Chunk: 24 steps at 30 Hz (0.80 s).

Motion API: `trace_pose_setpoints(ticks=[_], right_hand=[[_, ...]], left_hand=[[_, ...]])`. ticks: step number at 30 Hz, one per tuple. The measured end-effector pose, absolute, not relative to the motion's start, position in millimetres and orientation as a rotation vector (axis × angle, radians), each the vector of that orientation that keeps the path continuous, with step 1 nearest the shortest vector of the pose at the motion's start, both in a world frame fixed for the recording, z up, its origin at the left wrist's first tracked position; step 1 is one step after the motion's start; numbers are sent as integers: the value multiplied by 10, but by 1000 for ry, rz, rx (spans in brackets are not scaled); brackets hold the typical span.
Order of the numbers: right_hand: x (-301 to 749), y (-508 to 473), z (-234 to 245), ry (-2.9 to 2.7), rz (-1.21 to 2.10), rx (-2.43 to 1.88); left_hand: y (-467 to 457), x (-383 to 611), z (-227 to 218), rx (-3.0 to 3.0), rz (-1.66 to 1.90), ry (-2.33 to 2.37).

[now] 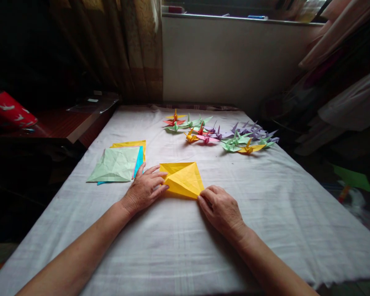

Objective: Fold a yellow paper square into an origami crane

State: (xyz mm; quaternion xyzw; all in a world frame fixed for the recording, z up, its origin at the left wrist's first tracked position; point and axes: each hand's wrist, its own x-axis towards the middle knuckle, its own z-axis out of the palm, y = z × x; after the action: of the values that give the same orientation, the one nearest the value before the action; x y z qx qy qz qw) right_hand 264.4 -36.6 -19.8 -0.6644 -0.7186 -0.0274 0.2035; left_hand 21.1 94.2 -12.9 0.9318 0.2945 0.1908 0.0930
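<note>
A yellow sheet of origami paper (185, 176), creased and partly folded, lies on the cloth-covered table between my hands. My left hand (146, 185) rests with spread fingers over its left edge. At the near right corner, my right hand (220, 205) pinches the paper between thumb and curled fingers. Left of my left hand is a stack of creased squares, with a pale green sheet (115, 164) on top; blue, pink and yellow edges show beneath it.
Several folded paper cranes in yellow, red, green, pink and purple, among them a yellow crane (249, 147), stand toward the table's far side. A white cloth (280, 234) covers the table. A brown desk (77, 123) with a red patterned object (10, 109) adjoins at left.
</note>
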Motion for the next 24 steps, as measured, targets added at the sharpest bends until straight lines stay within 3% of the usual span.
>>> trace_pose_setpoints(ticks=[8, 12, 16, 24], right_hand=[[2634, -327, -263, -1900, -66, -1847], [2618, -329, -255, -1894, -66, -1850], [2603, -331, -259, -1893, -47, -1864], [2605, -381, -221, -1993, -154, -1695]], left_hand=[[868, 342, -173, 2804, 718, 1080], [727, 405, -165, 3028, 840, 818], [597, 454, -171, 2980, 649, 531], [596, 434, -220, 2866, 464, 518]])
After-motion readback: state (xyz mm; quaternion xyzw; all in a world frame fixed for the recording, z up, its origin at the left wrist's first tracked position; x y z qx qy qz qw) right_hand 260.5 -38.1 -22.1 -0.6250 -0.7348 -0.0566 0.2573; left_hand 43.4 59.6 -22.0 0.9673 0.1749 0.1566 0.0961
